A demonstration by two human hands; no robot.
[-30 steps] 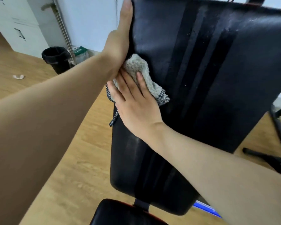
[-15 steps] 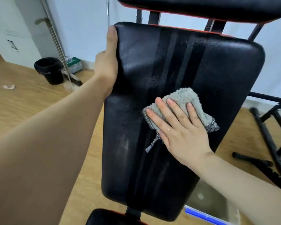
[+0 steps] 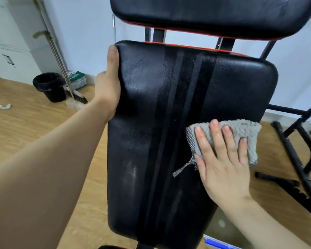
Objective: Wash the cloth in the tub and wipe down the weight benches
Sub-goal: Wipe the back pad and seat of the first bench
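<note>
Hands both on the bench: left hand (image 3: 108, 87) grips the left edge of the black padded surface (image 3: 151, 123), thumb lying up along the rim, fingers hidden behind. Right hand (image 3: 221, 159) lies flat, fingers straight and slightly spread, pressing the cloth (image 3: 241, 133) onto the right half.

Wood floor (image 3: 25, 132) all round.

Padded surface: long axis runs from near the viewer up and away, with dark stripes along it.

Second black pad (image 3: 205, 13) above, red-trimmed, lying crosswise.

Black metal frame (image 3: 292, 155) stands to the right.

Tub (image 3: 215, 242), blue rim, low right, mostly hidden.

Black bin (image 3: 49, 87) and broom (image 3: 77, 99) by the far wall.

Cloth: grey, fluffy, long axis across the stripes. Right end at the pad's right edge, mesh border left, one mesh strip trailing down-left.
</note>
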